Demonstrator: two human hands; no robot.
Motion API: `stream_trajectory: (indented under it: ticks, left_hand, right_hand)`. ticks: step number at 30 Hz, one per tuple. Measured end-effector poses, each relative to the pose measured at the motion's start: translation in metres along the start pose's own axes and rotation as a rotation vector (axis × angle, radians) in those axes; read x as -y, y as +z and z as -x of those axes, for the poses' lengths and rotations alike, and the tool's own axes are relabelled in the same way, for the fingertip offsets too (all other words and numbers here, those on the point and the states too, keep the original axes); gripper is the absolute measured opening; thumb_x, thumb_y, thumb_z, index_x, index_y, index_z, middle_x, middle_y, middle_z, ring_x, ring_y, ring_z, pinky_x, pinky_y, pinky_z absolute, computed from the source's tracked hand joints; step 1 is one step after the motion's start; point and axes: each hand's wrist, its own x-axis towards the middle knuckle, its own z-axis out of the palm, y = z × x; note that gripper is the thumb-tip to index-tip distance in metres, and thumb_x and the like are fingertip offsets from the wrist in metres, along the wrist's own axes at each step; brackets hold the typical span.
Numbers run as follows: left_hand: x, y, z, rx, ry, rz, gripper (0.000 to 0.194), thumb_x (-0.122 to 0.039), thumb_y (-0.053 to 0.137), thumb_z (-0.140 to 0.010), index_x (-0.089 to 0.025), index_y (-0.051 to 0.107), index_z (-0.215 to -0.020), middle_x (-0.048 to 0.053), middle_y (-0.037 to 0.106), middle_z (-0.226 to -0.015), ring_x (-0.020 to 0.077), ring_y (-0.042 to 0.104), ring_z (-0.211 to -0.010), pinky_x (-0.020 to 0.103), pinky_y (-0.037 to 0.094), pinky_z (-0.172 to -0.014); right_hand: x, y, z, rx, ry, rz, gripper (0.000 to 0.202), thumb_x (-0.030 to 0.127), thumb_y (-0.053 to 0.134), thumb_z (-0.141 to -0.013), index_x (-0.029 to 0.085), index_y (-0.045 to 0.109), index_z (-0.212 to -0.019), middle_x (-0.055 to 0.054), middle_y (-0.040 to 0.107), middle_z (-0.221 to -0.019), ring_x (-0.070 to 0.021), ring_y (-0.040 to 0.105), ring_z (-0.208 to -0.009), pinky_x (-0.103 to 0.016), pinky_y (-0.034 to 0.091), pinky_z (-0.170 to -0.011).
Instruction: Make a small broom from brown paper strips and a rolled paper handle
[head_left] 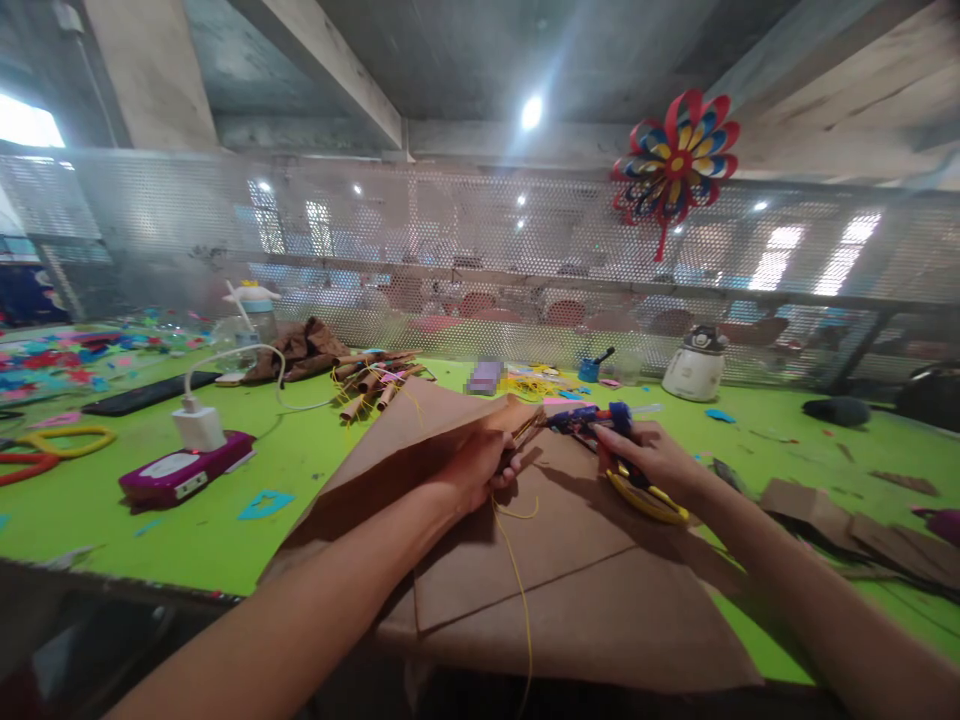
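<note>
My left hand (489,470) is closed around a small brown paper piece, mostly hidden by the fingers. A thin yellow string (523,590) hangs below it. My right hand (643,455) grips a dark blue and orange hot glue gun (589,418), its nozzle pointing left at the paper piece. A clear glue stick (648,408) sticks out of its back. Under my right hand shows a yellow loop (649,500), perhaps a scissors handle. Both hands are above large brown kraft paper sheets (570,610), one with a raised flap on the left.
On the green table (300,540) stand a purple power strip (187,470) with a white charger, a phone (150,393), and brown paper rolls (379,380) with yellow strings. A white jug (694,368) stands back right; paper scraps (847,520) lie right. A perforated screen (480,240) rises behind.
</note>
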Motion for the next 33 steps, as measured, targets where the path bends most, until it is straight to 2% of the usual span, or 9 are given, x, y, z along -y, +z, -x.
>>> stream_trajectory:
  ticks: [6,11,14,17,22,24,27,30,33]
  left_hand:
    - [0.000,0.001,-0.004,-0.062,-0.019,-0.093,0.013,-0.018,0.044,-0.075,-0.017,0.045,-0.061,0.000,0.047,-0.049,0.0058,0.035,-0.040,0.020,0.016,-0.039]
    - [0.000,0.003,-0.003,-0.063,0.035,-0.162,0.016,-0.018,0.045,-0.074,-0.016,0.046,-0.058,0.002,0.051,-0.053,0.0066,0.038,-0.042,0.021,0.018,-0.040]
    - [-0.001,0.003,0.000,-0.055,0.080,-0.208,0.014,-0.017,0.045,-0.074,-0.016,0.046,-0.060,0.001,0.051,-0.054,0.0063,0.039,-0.042,0.020,0.020,-0.041]
    - [-0.001,0.002,0.001,-0.032,0.110,-0.223,0.012,-0.016,0.045,-0.074,-0.017,0.046,-0.062,-0.001,0.051,-0.053,0.0060,0.039,-0.041,0.020,0.023,-0.042]
    - [0.004,0.003,-0.006,-0.015,0.147,-0.254,0.009,-0.017,0.046,-0.074,-0.018,0.044,-0.066,-0.002,0.051,-0.053,0.0068,0.042,-0.042,0.019,0.026,-0.043]
    - [0.007,0.006,-0.011,-0.038,0.163,-0.288,0.009,-0.017,0.046,-0.074,-0.018,0.044,-0.066,-0.002,0.050,-0.050,0.0074,0.042,-0.042,0.019,0.027,-0.043]
    - [0.007,0.012,-0.012,-0.067,0.199,-0.315,0.012,-0.015,0.046,-0.074,-0.019,0.042,-0.064,-0.005,0.044,-0.044,0.0077,0.037,-0.039,0.020,0.026,-0.043]
    - [0.003,0.015,-0.003,-0.030,0.291,-0.349,0.011,-0.013,0.045,-0.073,-0.019,0.043,-0.064,-0.005,0.044,-0.046,0.0089,0.038,-0.043,0.021,0.028,-0.047]
    - [-0.001,0.015,0.009,0.016,0.476,-0.541,0.010,-0.013,0.045,-0.073,-0.018,0.047,-0.064,-0.002,0.050,-0.056,0.0115,0.044,-0.054,0.023,0.031,-0.054]
  right_hand:
    - [-0.021,-0.008,-0.006,-0.105,0.024,-0.057,0.048,0.055,0.044,-0.085,0.015,0.060,-0.064,-0.004,0.058,-0.061,-0.0155,0.052,-0.058,-0.028,0.040,-0.057]
    - [-0.039,-0.007,-0.012,-0.207,-0.011,0.313,0.036,0.048,0.051,-0.080,0.014,0.065,-0.083,-0.005,0.061,-0.069,-0.0189,0.053,-0.063,-0.029,0.038,-0.058]
    - [-0.044,-0.004,-0.014,-0.117,-0.043,0.466,0.028,0.032,0.059,-0.072,0.015,0.067,-0.093,-0.008,0.064,-0.084,-0.0219,0.055,-0.075,-0.032,0.041,-0.069]
    - [-0.046,-0.003,-0.015,0.009,-0.080,0.454,0.037,0.020,0.061,-0.065,0.020,0.067,-0.102,-0.009,0.063,-0.097,-0.0248,0.056,-0.090,-0.034,0.041,-0.082]
    - [-0.047,-0.010,-0.014,0.030,-0.045,0.399,0.038,0.023,0.065,-0.065,0.020,0.069,-0.103,-0.011,0.064,-0.105,-0.0300,0.054,-0.100,-0.044,0.039,-0.090]
    - [-0.040,-0.011,-0.014,-0.041,-0.044,0.316,0.035,0.026,0.064,-0.067,0.020,0.069,-0.101,-0.012,0.063,-0.108,-0.0303,0.054,-0.103,-0.045,0.039,-0.091]
    - [-0.019,-0.002,-0.015,-0.134,-0.015,0.014,0.031,0.035,0.057,-0.078,0.019,0.066,-0.103,-0.010,0.065,-0.105,-0.0252,0.059,-0.096,-0.040,0.046,-0.084]
    - [0.003,0.017,-0.017,-0.135,0.041,-0.291,0.047,0.043,0.055,-0.081,0.020,0.053,-0.122,-0.009,0.065,-0.099,-0.0214,0.061,-0.087,-0.035,0.051,-0.072]
    - [0.017,0.033,-0.018,-0.187,0.135,-0.474,0.059,0.047,0.058,-0.079,0.020,0.045,-0.128,-0.007,0.063,-0.092,-0.0197,0.061,-0.079,-0.030,0.053,-0.060]
